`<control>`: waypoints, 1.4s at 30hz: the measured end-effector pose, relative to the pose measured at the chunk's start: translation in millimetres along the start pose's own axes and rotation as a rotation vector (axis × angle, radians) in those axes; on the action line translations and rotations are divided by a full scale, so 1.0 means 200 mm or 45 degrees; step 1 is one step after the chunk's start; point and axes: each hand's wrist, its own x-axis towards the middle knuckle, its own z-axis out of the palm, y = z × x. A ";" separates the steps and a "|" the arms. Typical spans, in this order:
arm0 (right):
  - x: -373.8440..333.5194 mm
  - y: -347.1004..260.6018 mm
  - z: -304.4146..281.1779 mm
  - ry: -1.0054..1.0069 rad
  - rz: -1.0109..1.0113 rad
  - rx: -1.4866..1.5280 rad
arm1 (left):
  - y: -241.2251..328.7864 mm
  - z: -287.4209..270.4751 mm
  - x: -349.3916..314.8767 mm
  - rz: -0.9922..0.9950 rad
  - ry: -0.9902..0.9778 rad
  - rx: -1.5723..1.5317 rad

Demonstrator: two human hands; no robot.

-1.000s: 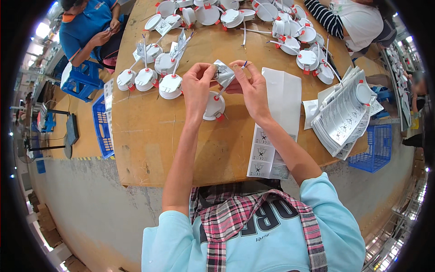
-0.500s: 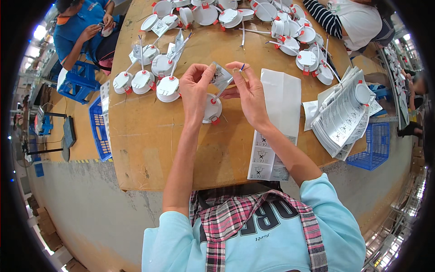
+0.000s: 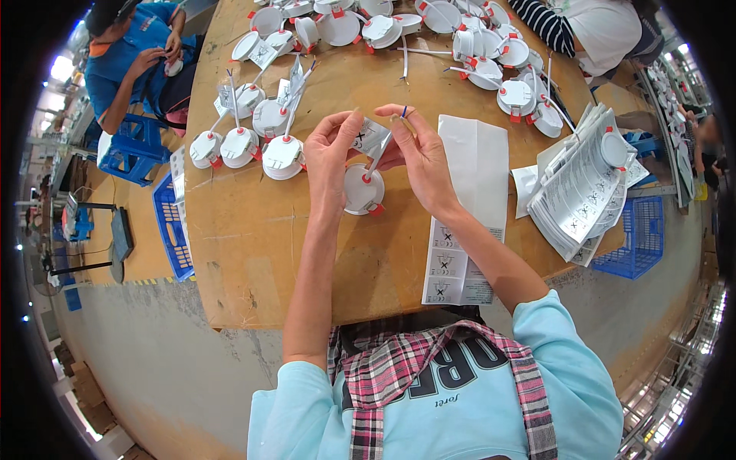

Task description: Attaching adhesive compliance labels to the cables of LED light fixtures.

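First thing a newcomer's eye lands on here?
The two hands at mid-table: the left hand and right hand pinch a small folded leaflet above a round white lamp. More white lamps crowd the table's far side, and a fanned leaflet stack lies at right.

A small folded leaflet (image 3: pixel 370 136), pale grey-white with dark printed symbols, is pinched between the fingers of both hands and held tilted just above the table. Directly beneath it a round white downlight (image 3: pixel 362 190) lies flat on the brown table, red spring clips at its rim and a thin white lead (image 3: pixel 381 152) rising up to the raised fingers.
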 end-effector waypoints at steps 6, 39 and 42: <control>0.00 0.00 0.01 -0.003 -0.018 -0.021 | -0.03 -0.02 -0.01 0.072 0.079 -0.003; -0.01 -0.03 0.00 0.164 -0.217 -0.352 | -0.08 0.07 -0.13 0.177 0.208 -0.145; 0.00 -0.03 -0.01 0.164 -0.256 -0.454 | -0.08 0.08 -0.13 0.152 0.201 -0.204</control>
